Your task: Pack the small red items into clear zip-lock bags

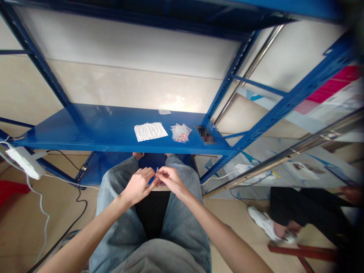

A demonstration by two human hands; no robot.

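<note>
My left hand (140, 184) and my right hand (170, 179) meet above my knees, fingertips pinched together on a tiny object too small to make out. Both hands are closed in a pinch. I sit in grey jeans (125, 223) facing a blue metal shelf (93, 132). On the shelf ahead of my hands lie a white crinkled plastic bag (150, 131) and a small pile of clear packets with pink bits inside (180, 132).
Blue slotted shelf posts (287, 102) rise left and right. A white power strip (24, 162) with cables hangs at the left. Another person's leg and white shoe (267, 225) are at the lower right. A small clear scrap (164, 112) lies at the shelf's back.
</note>
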